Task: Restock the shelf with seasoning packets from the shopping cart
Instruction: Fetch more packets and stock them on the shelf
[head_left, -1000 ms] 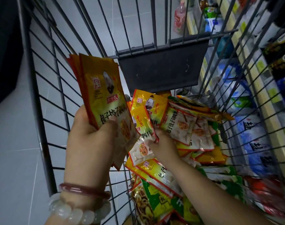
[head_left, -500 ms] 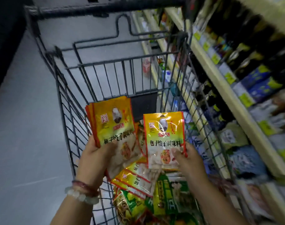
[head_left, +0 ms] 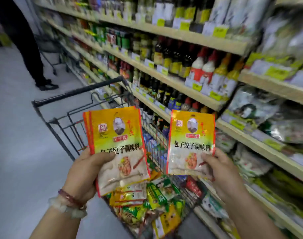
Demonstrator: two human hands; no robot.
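Note:
My left hand [head_left: 85, 171] grips a stack of yellow-and-orange seasoning packets [head_left: 116, 144], thumb across their front. My right hand [head_left: 221, 171] pinches a single matching packet [head_left: 190, 144] by its lower right corner. Both are held upright above the wire shopping cart [head_left: 64, 121]. More yellow and green packets [head_left: 147, 200] lie piled in the cart below my hands. The wooden shelves [head_left: 181, 85] run along the right side, with bagged goods at the near end.
Dark sauce bottles [head_left: 173, 59] and red-capped bottles [head_left: 202, 68] fill the middle shelves. A person in dark trousers [head_left: 31, 54] stands at the far left beside another cart. Grey floor lies to the left of my cart.
My head has lifted from the cart toward the shelves. My right hand pulled one packet out of the pile and raised it beside the stack in my left hand.

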